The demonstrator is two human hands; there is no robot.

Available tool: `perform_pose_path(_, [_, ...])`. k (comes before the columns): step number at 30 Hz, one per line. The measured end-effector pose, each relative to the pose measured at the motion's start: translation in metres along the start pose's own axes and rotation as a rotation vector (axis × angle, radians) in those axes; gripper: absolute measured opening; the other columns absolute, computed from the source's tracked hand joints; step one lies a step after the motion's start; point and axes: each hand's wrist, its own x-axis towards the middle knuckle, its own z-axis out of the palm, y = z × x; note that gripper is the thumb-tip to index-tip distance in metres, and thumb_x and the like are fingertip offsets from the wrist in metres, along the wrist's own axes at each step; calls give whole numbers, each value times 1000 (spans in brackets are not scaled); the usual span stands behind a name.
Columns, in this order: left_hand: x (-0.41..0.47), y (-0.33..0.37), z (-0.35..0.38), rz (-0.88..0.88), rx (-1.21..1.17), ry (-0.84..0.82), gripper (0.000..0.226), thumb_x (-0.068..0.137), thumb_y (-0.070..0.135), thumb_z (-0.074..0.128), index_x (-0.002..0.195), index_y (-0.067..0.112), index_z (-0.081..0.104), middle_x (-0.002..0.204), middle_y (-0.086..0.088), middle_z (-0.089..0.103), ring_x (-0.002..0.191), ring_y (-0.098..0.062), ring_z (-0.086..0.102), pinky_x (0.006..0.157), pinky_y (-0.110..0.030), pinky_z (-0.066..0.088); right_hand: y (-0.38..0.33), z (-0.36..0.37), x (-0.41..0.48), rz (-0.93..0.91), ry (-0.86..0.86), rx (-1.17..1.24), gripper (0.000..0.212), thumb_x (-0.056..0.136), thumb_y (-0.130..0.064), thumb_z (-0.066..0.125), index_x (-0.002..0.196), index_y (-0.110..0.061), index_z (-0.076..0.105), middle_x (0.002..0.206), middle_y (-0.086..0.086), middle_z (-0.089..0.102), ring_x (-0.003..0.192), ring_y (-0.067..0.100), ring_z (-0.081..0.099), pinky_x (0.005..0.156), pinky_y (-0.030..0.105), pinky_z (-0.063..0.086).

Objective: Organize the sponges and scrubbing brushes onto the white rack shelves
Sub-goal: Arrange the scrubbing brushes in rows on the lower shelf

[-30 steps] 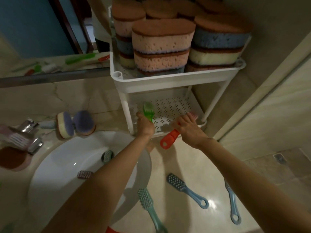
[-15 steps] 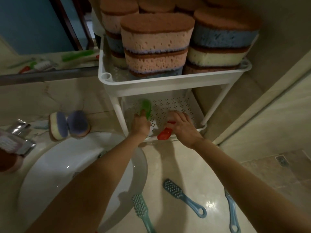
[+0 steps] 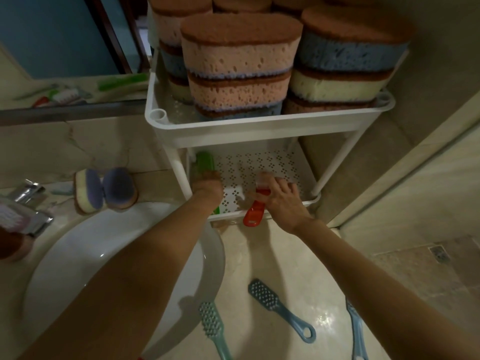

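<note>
Far left of the left hand's fingers, two loose sponges (image 3: 104, 189) stand on edge on the counter beside the basin (image 3: 78, 255). The left hand (image 3: 206, 187) reaches into the lower shelf (image 3: 262, 165) of the white rack (image 3: 259, 128), its fingers curled narrowly round the handle of the green brush (image 3: 205, 162), whose bristled head lies on the perforated shelf just beyond the fingertips, against the left wall. Above both hands, the top shelf carries the stacked sponges (image 3: 239, 61) in several piles. The right hand (image 3: 278, 201) rests at the shelf's front right, thumb and forefinger closed on the red brush (image 3: 254, 215), the remaining fingers spread on the shelf; the brush's handle end overhangs the front rim, back from the fingers beside the wrist. Behind the wrists, well apart from any finger, a teal brush (image 3: 211, 326) and two blue brushes (image 3: 278, 307) lie on the counter.
</note>
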Motion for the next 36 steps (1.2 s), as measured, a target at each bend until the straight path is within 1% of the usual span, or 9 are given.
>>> perform_pose_path(7, [-4,2,-1,-1,143,75,37,98,10,30,132,-2,38,141,-22,35,130,-33,36,108,-39,34,-3,-2,3,-38,44,1,50,89,-14,51,131,-40,44,140,8,35,129,31,30,99,44,29])
perform_pose_path(10, [-9,15,2,11,-219,118,32,98,12,32,120,-3,50,119,-20,51,108,-30,51,91,-36,45,-10,-5,1,-81,64,43,49,85,-14,59,128,-36,51,140,12,40,126,35,38,100,46,33])
perform_pose_path(12, [-17,26,-1,-114,-665,-108,25,99,19,36,92,6,56,83,-11,54,70,-20,54,59,-29,46,-14,-6,-2,-125,99,42,53,79,-12,67,126,-34,55,131,14,51,113,36,51,90,45,43])
perform_pose_path(14, [-23,29,-7,-305,-1037,-375,28,96,35,43,84,12,53,73,-6,53,65,-16,51,54,-25,46,-17,-5,-4,-155,144,31,58,73,-9,73,124,-33,58,121,17,59,99,36,59,79,42,51])
perform_pose_path(20, [-20,22,-2,-389,-1203,-330,16,86,20,62,76,13,53,74,-3,55,60,-11,46,47,-17,39,-17,-2,-8,-237,242,129,67,67,3,76,126,-24,58,122,23,57,101,39,60,74,40,56])
perform_pose_path(25, [-11,23,-10,-429,-1344,-119,17,89,17,59,74,13,51,74,-2,55,59,-9,49,43,-13,43,-19,-9,1,268,222,793,29,90,-10,51,119,-10,57,116,12,59,102,29,61,84,37,53])
perform_pose_path(30, [-10,32,-20,-360,-1409,-70,8,92,14,54,94,9,59,95,-4,59,85,-15,57,79,-23,49,-30,-17,30,501,-112,1048,28,83,-7,64,111,-5,57,96,15,65,85,29,64,81,41,54])
perform_pose_path(33, [-9,28,-23,-319,-1388,-51,25,97,12,44,73,14,49,78,-2,54,66,-11,53,52,-14,49,-33,-13,46,674,-147,1275,11,83,4,57,93,6,63,87,17,66,77,26,62,69,35,53])
perform_pose_path(36, [-11,19,-18,-285,-916,-5,24,99,11,34,89,13,56,83,-10,53,65,-15,52,45,-12,45,-29,-4,65,757,-143,1202,17,83,5,58,98,10,65,96,23,66,82,29,63,78,38,54])
